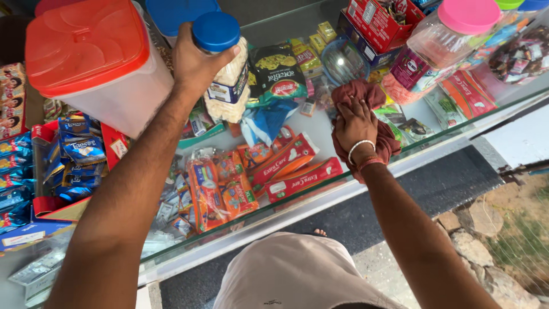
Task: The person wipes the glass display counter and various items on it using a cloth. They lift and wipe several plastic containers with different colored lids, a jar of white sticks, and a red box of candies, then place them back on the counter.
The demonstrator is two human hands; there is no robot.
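Closest in, the person's pale-trousered lap (pixel 297 274), and both forearms stretch over the glass bench (pixel 343 189). The left hand (pixel 197 60) clamps its fingers (pixel 229 54) round the neck of a blue-lidded jar (pixel 226 68), up just right of the big orange-lidded tub (pixel 91 63). That jar looks stiff, smooth plastic, fairly light with pale snacks inside; slippery, so the neck under the lid seems the safest hold. Right of the jar, the right hand (pixel 355 123) presses flat on a soft, bunched maroon cloth (pixel 366 97), fingers closed into it.
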